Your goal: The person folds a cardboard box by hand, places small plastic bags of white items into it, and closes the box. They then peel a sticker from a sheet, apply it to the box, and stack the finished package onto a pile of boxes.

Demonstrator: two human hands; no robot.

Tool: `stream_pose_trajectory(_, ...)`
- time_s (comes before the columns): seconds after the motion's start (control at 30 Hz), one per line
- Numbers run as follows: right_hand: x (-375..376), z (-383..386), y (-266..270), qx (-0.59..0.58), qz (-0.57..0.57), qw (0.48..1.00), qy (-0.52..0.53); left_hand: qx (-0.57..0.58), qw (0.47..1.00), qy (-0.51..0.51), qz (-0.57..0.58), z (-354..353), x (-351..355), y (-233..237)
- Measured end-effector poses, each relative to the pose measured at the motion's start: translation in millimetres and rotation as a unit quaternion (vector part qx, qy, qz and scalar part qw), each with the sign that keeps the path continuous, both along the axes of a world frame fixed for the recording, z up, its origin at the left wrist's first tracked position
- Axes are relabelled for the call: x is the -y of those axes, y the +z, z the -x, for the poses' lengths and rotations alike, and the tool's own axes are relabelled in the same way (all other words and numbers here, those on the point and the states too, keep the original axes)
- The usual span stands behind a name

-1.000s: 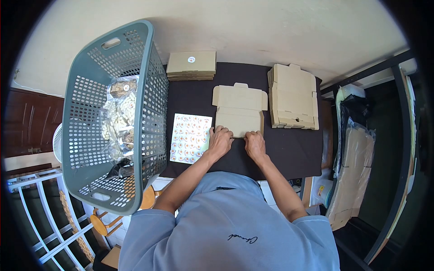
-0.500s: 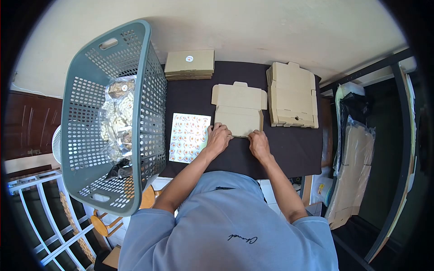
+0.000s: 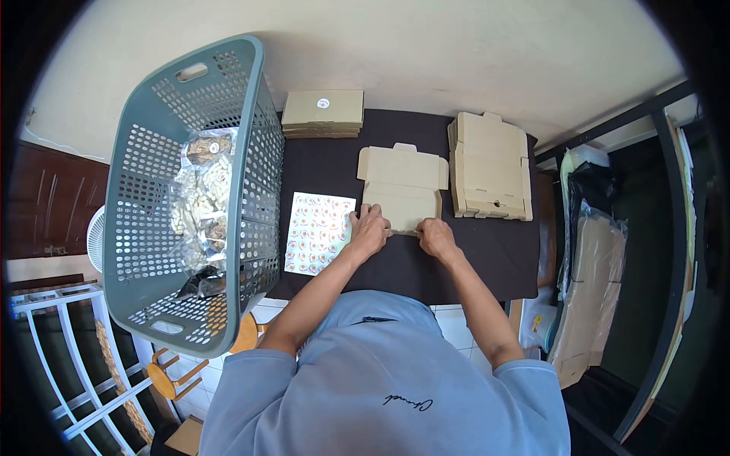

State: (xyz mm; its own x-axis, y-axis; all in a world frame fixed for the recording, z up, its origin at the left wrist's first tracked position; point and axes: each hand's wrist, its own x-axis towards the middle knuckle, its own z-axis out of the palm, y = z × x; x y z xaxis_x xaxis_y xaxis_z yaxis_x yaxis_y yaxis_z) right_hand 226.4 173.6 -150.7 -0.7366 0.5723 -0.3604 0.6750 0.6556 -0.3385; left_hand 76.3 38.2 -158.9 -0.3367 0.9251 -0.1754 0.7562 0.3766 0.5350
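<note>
While the left hand (image 3: 370,232) rests with bent fingers on the near left corner of the open carton (image 3: 401,190) at the frame's centre, the right hand (image 3: 437,239) pinches its near right corner between curled fingers above the dark worktop (image 3: 479,262).

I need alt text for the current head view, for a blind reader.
The left hand and right hand touch the near edge of an open box on a dark table. A sticker sheet lies to its left, one stack of boxes behind the sheet, another stack right; a basket of bags is far left.
</note>
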Motion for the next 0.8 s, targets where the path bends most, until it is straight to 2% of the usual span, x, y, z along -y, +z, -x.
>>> stream_pose_trajectory(0.1,2,-9,4,-0.034,0.038,0.999,0.012,-0.035,0.998,0.007,-0.053,-8,13,7)
stream_pose_trajectory(0.17,9,-21,5,-0.206,0.011,0.977,0.056,0.002,0.995,0.017,-0.098,-11,24,32)
stream_pose_trajectory(0.2,12,-28,8,-0.211,0.042,0.977,0.007,0.038,0.989,0.027,-0.142,-10,32,52)
stream_pose_trajectory(0.23,15,-29,11,-0.219,0.078,0.972,-0.032,0.093,0.987,-0.004,-0.129,-6,40,78)
stream_pose_trajectory(0.27,17,-32,12,-0.249,0.057,0.965,-0.06,0.146,0.982,-0.029,-0.114,-1,51,108)
stream_pose_trajectory(0.33,21,-35,15,-0.305,0.069,0.94,-0.136,0.198,0.965,-0.092,-0.143,11,79,169)
stream_pose_trajectory(0.37,17,-44,0,-0.299,0.09,0.933,-0.177,0.184,0.971,-0.063,-0.139,18,92,192)
stream_pose_trajectory(0.43,16,-58,-10,-0.279,0.23,0.879,-0.312,0.25,0.946,-0.135,-0.159,30,119,235)
stream_pose_trajectory(0.47,13,-66,-18,-0.283,0.236,0.878,-0.305,0.24,0.941,-0.099,-0.216,36,133,256)
stream_pose_trajectory(0.53,16,-87,-33,-0.267,0.246,0.879,-0.308,0.27,0.931,0.011,-0.244,41,155,292)
stream_pose_trajectory(0.57,13,-95,-34,-0.264,0.246,0.882,-0.302,0.27,0.93,0.019,-0.247,41,162,309)
stream_pose_trajectory(0.63,5,-86,-39,-0.244,0.274,0.886,-0.285,0.018,0.974,0.066,-0.215,53,172,336)
stream_pose_trajectory(0.73,-6,-85,-39,-0.231,0.314,0.876,-0.285,0.046,0.97,0.069,-0.229,79,187,348)
stream_pose_trajectory(0.8,-13,-83,-39,-0.228,0.328,0.877,-0.268,-0.013,0.972,0.136,-0.189,123,196,342)
